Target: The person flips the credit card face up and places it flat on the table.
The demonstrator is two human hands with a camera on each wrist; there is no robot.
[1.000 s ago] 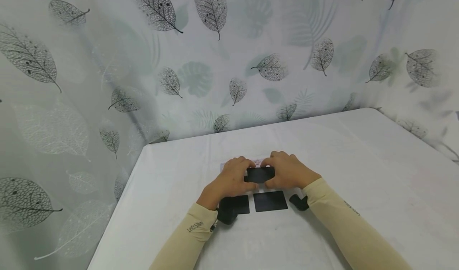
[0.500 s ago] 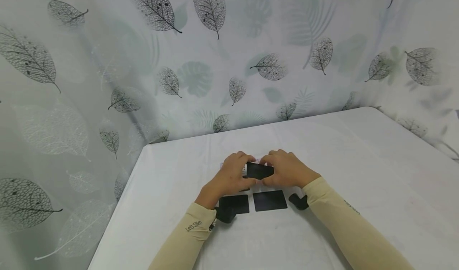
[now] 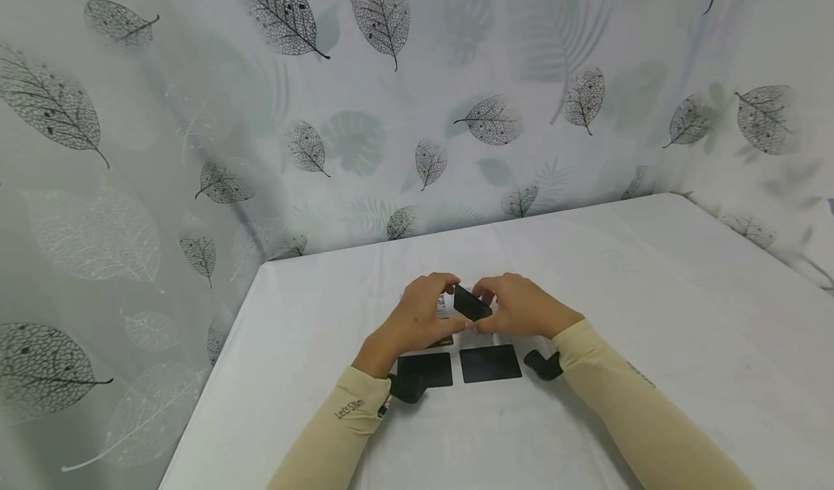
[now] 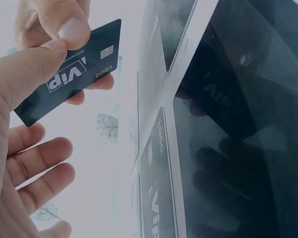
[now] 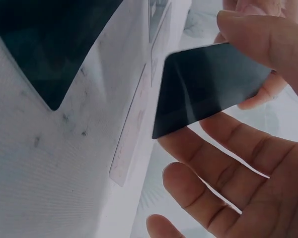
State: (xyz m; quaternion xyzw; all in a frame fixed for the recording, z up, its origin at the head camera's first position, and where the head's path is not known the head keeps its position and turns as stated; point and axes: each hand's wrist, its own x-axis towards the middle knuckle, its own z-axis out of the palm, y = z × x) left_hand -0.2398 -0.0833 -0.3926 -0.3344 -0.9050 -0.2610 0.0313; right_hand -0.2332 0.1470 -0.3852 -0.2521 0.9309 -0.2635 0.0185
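Note:
A black VIP card [image 3: 470, 302] is held tilted above the table between both hands. My left hand [image 3: 420, 313] pinches it, the thumb lying on the printed face in the left wrist view. My right hand [image 3: 521, 305] also pinches the card, with its lower fingers spread loosely. White Vip lettering and a chip mark show on one face; the other is plain dark in the right wrist view. Below the hands lie two dark cards, a left one [image 3: 425, 369] and a right one [image 3: 490, 363]. Another VIP card [image 4: 156, 183] lies face up, partly hidden by my left hand in the head view.
A pale pinkish card [image 5: 131, 134] lies flat on the white-covered table [image 3: 326, 316]. Black wrist cameras, a left one [image 3: 407, 389] and a right one [image 3: 544, 365], hang close to the tabletop. A leaf-printed curtain [image 3: 417, 113] stands behind the table.
Both hands have lifted the card off the table and turned it from nearly flat to steeply tilted. The lying VIP card near my left hand has come into clearer view.

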